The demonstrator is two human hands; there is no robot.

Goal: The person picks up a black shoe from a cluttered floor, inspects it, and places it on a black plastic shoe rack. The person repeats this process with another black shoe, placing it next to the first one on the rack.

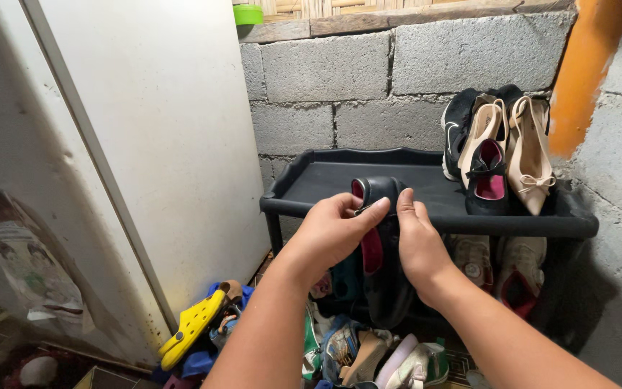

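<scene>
My left hand [329,232] and my right hand [417,245] together hold a black flat shoe [377,194] with a dark pink lining, upright, in front of the top shelf of a black plastic shoe rack [325,176]. The shoe's lower part hangs down between my palms. On the shelf's right end lean a matching black shoe [487,180], a pair of beige pointed heels [527,155] and a black sneaker [458,126].
A white door or cabinet panel [152,130] stands at the left. Behind the rack is a grey block wall [340,79]. A yellow clog [192,324] and several loose shoes [368,353] lie on the floor. More shoes [520,270] sit on the lower shelf.
</scene>
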